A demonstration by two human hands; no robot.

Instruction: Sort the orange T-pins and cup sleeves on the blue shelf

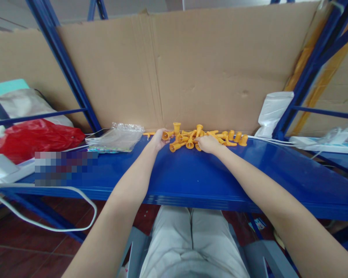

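Several small orange funnel-shaped plastic parts [220,136] lie in a loose heap at the back of a blue metal shelf [191,173], against a cardboard sheet. My left hand [158,139] reaches to the heap's left end, and its fingers close around one orange part [166,135]. My right hand [207,143] rests in the middle of the heap with its fingers curled on the parts there; whether it grips one I cannot tell.
A stack of clear plastic bags [117,137] lies left of the heap, a red plastic bag [34,138] farther left. A white pouch [274,112] leans at the right by a blue upright, with a white power strip [321,144] beyond. A white cable [46,224] hangs below the shelf.
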